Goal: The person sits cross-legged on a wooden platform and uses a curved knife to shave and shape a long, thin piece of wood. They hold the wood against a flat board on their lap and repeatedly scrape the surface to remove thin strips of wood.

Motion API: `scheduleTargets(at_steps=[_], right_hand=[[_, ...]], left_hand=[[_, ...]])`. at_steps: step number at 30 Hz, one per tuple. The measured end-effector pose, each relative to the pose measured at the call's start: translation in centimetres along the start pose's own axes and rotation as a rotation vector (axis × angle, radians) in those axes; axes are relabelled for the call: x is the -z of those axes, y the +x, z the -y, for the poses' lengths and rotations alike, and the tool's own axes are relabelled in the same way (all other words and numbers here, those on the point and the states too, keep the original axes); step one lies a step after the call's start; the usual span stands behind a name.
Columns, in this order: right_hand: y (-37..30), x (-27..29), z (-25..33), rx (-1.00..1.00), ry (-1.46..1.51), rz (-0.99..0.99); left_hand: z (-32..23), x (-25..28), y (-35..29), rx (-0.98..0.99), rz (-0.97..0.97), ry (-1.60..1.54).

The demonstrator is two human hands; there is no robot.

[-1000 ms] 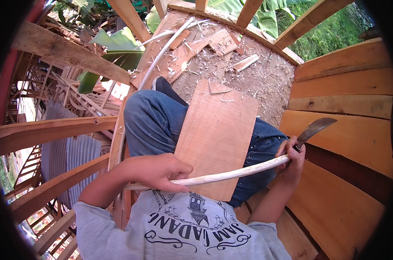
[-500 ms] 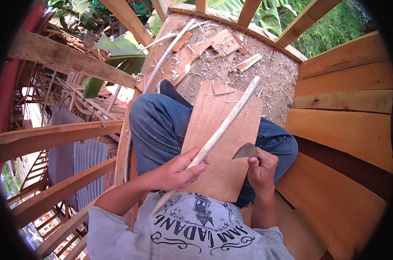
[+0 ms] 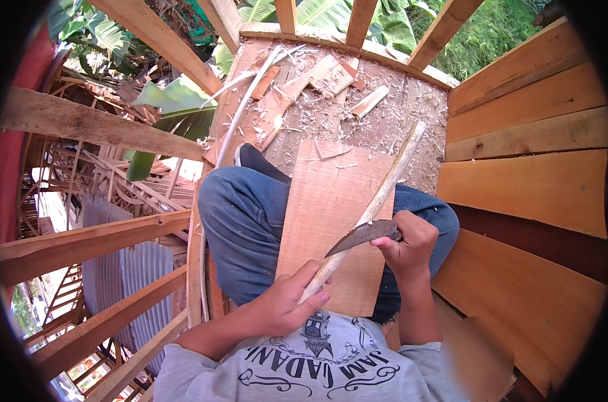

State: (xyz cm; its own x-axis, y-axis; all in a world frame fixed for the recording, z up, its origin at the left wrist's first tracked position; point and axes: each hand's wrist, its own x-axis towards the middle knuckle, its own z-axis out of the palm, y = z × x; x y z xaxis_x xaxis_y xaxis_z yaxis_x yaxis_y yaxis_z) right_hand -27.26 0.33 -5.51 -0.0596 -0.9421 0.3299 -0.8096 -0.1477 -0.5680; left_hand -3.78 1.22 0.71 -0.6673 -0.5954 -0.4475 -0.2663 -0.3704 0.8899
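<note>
A pale, peeled wooden stick (image 3: 390, 179) slants across my lap, its far end up and to the right. Near its lower end my left hand (image 3: 294, 295) is closed around it. My right hand (image 3: 407, 242) grips a knife with a broad, dark, curved blade (image 3: 363, 236); the handle is mostly hidden in the fist. The blade lies across the stick's middle, ahead of my left hand. Beneath them a flat rectangular board (image 3: 311, 201) rests over my legs, with a few thin shavings on it.
Wood shavings and offcuts (image 3: 370, 102) litter the plank floor (image 3: 424, 100) ahead. A long thin pale strip (image 3: 240, 110) lies along the left side. Wooden rails (image 3: 96, 234) stand on the left, and a plank wall (image 3: 525, 184) rises on the right. Banana leaves (image 3: 176, 100) hang beyond the rails.
My right hand has brought the knife left onto the stick, where before it was held apart. The stick and my left hand have shifted slightly to the right. The view has tilted a little.
</note>
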Motion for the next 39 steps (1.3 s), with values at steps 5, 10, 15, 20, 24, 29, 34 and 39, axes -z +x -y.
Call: scheduleTargets(at_steps=[5,10,15,20,24,29,34,39], right_hand=[[1.0,0.6,0.1,0.046,-0.070,-0.032],[1.2,0.6,0.0,0.053,-0.071,-0.064],[1.4,0.5,-0.2,0.049,-0.049,-0.098],[3.0,0.6,-0.2,-0.243,0.250,-0.190],[3.7,4.8,-5.9,-0.467,0.090,-0.271],[1.9,1.6,1.4,-0.202,0.148,0.002],[0.4,-0.9,5.6,-0.020,0.074,0.143],[1.8,-1.2,3.5,0.070,-0.039,-0.012]], left_hand=[[0.1,0.1,-0.1,-0.042,0.005,-0.002],[-0.3,0.2,-0.2,-0.055,0.003,-0.001],[0.0,0.2,-0.5,-0.057,-0.002,-0.012],[0.6,0.2,-1.6,-0.028,0.041,-0.042],[2.2,0.5,-2.4,-0.046,-0.160,-0.109],[2.0,2.2,-2.1,0.009,-0.103,-0.522],[1.7,1.4,-1.7,-0.061,-0.065,-0.360],[1.3,0.8,-1.9,-0.061,-0.136,-0.123]])
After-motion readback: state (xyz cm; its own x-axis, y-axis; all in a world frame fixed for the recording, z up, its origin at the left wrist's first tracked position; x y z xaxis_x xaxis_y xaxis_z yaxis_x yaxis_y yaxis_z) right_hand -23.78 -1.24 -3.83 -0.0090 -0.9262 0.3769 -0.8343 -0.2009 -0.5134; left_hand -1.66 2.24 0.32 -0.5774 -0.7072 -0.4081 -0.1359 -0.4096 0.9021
